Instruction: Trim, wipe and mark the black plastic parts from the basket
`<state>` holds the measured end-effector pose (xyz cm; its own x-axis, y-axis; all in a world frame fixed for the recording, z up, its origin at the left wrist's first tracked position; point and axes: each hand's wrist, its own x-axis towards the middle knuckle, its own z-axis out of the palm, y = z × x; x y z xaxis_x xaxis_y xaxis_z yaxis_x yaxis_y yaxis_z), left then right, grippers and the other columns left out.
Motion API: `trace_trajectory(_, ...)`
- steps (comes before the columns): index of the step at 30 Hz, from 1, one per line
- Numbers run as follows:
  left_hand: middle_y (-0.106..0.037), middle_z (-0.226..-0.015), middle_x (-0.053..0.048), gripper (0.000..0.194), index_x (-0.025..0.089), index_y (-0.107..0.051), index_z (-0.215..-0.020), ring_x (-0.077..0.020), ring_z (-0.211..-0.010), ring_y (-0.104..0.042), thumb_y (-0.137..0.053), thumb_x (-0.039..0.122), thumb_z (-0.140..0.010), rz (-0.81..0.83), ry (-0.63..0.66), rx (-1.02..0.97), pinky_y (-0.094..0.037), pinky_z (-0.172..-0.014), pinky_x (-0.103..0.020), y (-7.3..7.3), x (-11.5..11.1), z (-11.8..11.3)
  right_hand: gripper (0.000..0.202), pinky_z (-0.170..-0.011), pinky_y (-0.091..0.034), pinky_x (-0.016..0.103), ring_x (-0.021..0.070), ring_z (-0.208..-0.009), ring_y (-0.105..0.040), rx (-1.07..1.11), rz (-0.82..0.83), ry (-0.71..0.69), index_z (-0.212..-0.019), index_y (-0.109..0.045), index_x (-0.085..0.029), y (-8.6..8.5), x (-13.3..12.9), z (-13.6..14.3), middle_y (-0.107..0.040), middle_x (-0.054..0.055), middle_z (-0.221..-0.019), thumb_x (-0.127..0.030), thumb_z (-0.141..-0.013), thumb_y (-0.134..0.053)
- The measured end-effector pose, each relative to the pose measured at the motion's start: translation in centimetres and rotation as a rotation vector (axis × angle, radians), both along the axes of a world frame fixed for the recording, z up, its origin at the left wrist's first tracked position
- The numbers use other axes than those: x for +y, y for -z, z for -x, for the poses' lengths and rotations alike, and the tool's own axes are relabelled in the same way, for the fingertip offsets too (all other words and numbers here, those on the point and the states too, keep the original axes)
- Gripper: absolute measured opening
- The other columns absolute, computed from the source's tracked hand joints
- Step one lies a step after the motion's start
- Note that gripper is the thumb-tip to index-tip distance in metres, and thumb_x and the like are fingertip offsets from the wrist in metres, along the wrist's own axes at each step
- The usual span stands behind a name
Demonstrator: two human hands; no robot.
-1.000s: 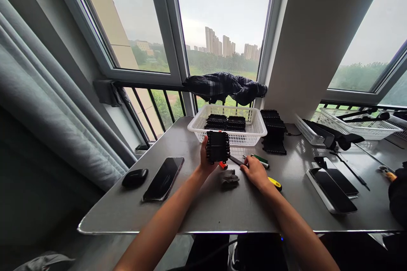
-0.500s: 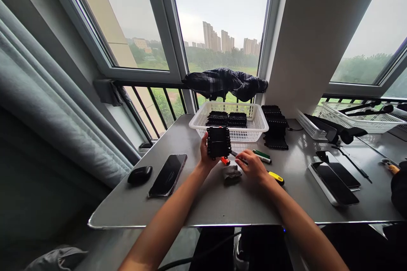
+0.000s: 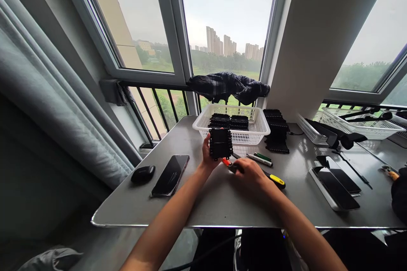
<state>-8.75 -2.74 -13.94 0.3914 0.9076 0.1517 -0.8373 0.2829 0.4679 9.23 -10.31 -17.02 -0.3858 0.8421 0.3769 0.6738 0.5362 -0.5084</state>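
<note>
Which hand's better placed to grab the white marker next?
Right, I'd say. The right hand is nearer the white marker; the left hand is occupied holding the black ridged part. Whether the right hand grips the dark lump at its fingertips is unclear.

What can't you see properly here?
Head view:
Left hand: most fingers hidden behind the black ridged part.
Right hand: its own back hides whether it grips anything.
Any writing on the white pen: too small.
Dark thing at the right: cut off by the picture's edge.
</note>
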Motion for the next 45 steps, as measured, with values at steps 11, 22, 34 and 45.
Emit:
trace_trajectory(11,-0.072,-0.107,-0.008,0.054,0.021,-0.051,-0.136,-0.0233,-0.085,-0.071,-0.045,0.049,-0.090,0.014,0.134,0.071,-0.057,-0.075,-0.037,-0.3,-1.1,-0.9,0.027,-0.067,-0.046,0.027,0.0151,-0.070,-0.054,0.725,0.119,0.272,-0.088,-0.055,-0.018,-2.3,7.5,-3.0,-0.060,0.001,-0.079,-0.038,-0.076,-0.043)
trace_trajectory(22,-0.073,-0.105,-0.010,0.055,0.022,-0.050,-0.137,-0.0247,-0.079,-0.071,-0.041,0.048,-0.090,0.013,0.152,0.169,-0.057,-0.070,-0.038,1.2,-1.5,-2.7,0.031,-0.071,-0.046,0.029,0.0178,-0.074,-0.058,0.634,0.072,0.283,-0.102,-0.053,-0.018,0.0,4.8,-0.9,-0.063,0.003,-0.084,-0.040,-0.080,-0.053)
trace_trajectory(34,-0.073,-0.106,-0.010,0.054,0.018,-0.054,-0.134,-0.0242,-0.080,-0.070,-0.041,0.048,-0.091,0.020,0.133,0.198,-0.057,-0.071,-0.037,1.3,-1.6,-3.1,0.052,-0.102,-0.042,0.041,0.0227,-0.119,-0.055,0.246,-0.248,0.236,-0.133,-0.053,-0.023,-0.8,3.6,-2.1,-0.062,0.008,-0.128,-0.011,-0.083,-0.045)
trace_trajectory(45,-0.073,-0.107,-0.010,0.054,0.017,-0.057,-0.131,-0.0253,-0.081,-0.070,-0.043,0.048,-0.089,0.048,0.072,0.230,-0.056,-0.073,-0.039,1.3,-1.4,-3.1,0.055,-0.104,-0.044,0.044,0.0268,-0.119,-0.050,-0.018,-0.308,0.264,-0.144,-0.045,-0.021,-0.6,3.4,-1.7,-0.057,0.012,-0.128,-0.011,-0.089,-0.043)
